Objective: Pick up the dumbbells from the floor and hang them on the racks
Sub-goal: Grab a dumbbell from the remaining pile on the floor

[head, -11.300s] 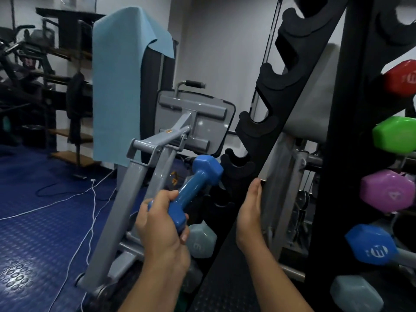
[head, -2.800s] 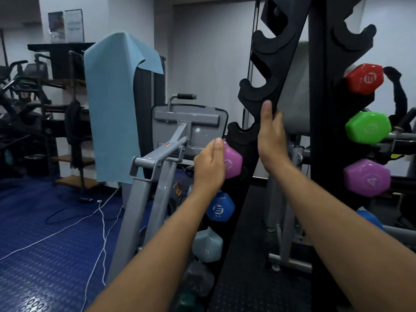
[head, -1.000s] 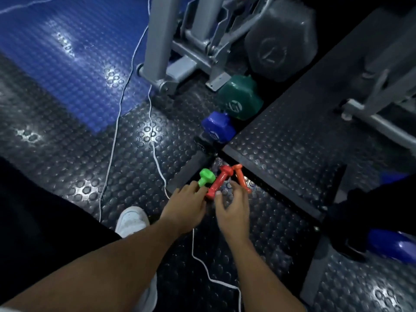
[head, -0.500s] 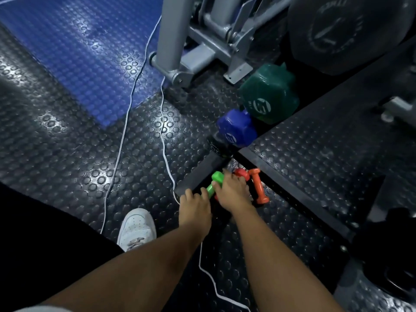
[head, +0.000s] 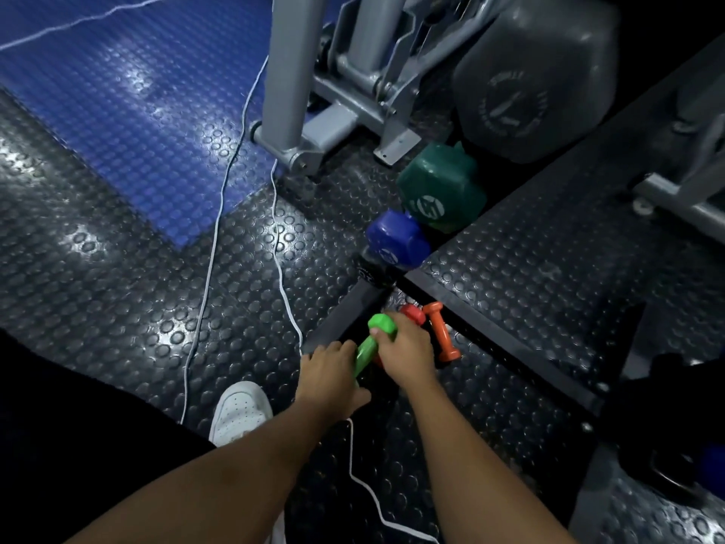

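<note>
Both hands down on studded floor: right hand gripping green dumbbell nr top, left hand wrapped round its lower end, orange dumbbell just beside.

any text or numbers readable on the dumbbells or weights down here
Nothing reads clearly.
Dark green dumbbell: white round emblem on its end, blurred.
Blue dumbbell: white mark, too small.
Large grey weight: embossed ring of lettering, illegible.
Bright green dumbbell, orange dumbbell: no markings visible.

Dim overhead light glares off the studded floor; corners fall black, edges bend.
</note>
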Motion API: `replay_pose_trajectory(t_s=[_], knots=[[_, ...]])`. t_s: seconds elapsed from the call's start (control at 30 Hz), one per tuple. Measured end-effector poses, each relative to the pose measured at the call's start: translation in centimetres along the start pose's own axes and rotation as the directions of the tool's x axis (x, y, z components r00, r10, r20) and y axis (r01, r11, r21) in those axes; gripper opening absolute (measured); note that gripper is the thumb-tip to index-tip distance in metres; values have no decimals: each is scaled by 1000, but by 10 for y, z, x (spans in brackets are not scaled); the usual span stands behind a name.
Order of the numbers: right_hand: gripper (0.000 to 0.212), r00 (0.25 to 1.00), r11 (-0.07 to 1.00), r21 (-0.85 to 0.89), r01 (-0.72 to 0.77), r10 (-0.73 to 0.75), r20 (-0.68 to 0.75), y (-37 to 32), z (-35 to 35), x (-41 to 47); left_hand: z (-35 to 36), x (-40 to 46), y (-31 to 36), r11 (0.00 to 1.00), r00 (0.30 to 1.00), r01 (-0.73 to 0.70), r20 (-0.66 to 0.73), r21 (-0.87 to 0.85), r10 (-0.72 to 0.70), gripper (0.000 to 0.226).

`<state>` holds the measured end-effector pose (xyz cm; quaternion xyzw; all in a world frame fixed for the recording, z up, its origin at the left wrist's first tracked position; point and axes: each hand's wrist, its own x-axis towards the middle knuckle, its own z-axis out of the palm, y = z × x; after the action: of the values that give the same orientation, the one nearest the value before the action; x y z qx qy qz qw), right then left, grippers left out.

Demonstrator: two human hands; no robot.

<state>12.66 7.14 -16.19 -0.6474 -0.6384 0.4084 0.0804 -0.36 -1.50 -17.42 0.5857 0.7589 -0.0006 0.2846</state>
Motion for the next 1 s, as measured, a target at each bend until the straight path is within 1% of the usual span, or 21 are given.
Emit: replay_pose_trajectory(t_s=[0.03, 0.1, 0.23, 0.3, 0.37, 0.43, 0.5, 0.53, 0.6, 0.63, 0.67, 0.73, 0.77, 0.83, 0.9, 1.0], knots=[[36, 1000, 999, 51, -3, 4, -13, -1, -3, -4, -5, -2, 2, 997, 1000, -12, 9, -81, 13, 49], [36, 998, 994, 108, -3, 10, -57, -6, -17, -15, -22, -9, 9, 985, 997, -65, 23, -161, 70, 49], [44, 985, 986, 165, -21, 49, -164, -14, -47, -45, -69, -32, 35, 965, 981, -184, 26, -188, 193, 44], [42, 971, 975, 219, -34, 84, -224, -16, -62, -63, -91, -45, 50, 953, 971, -218, 48, -210, 233, 43], [36, 952, 962, 272, -29, 109, -285, -21, -78, -84, -109, -57, 65, 939, 958, -254, 71, -230, 276, 38], [32, 924, 947, 320, -27, 146, -353, -28, -93, -101, -127, -68, 82, 930, 946, -287, 84, -231, 313, 44], [28, 880, 926, 378, 7, 173, -441, -37, -111, -116, -146, -81, 99, 924, 939, -308, 85, -228, 334, 48], [29, 856, 915, 401, 33, 181, -484, -42, -120, -123, -155, -88, 106, 921, 939, -305, 87, -244, 334, 45], [35, 819, 908, 412, 70, 184, -543, -52, -138, -136, -175, -101, 119, 903, 936, -312, 64, -296, 345, 32], [37, 799, 907, 410, 95, 177, -575, -57, -147, -143, -185, -107, 124, 887, 931, -333, 36, -318, 363, 30], [37, 779, 903, 410, 132, 162, -606, -62, -156, -151, -194, -114, 128, 870, 928, -350, 1, -347, 373, 36], [35, 733, 884, 411, 222, 127, -669, -75, -176, -166, -213, -131, 137, 825, 917, -393, -102, -407, 386, 57], [34, 710, 880, 398, 259, 106, -696, -83, -186, -172, -222, -141, 140, 798, 909, -416, -161, -435, 386, 58], [32, 667, 877, 348, 330, 45, -744, -103, -212, -187, -242, -161, 149, 725, 884, -468, -277, -505, 377, 43], [30, 628, 876, 285, 389, -26, -778, -125, -238, -199, -258, -178, 157, 627, 854, -520, -382, -580, 354, 30], [29, 555, 870, 181, 459, -122, -823, -161, -276, -218, -287, -202, 169, 483, 803, -594, -512, -643, 306, 28]])
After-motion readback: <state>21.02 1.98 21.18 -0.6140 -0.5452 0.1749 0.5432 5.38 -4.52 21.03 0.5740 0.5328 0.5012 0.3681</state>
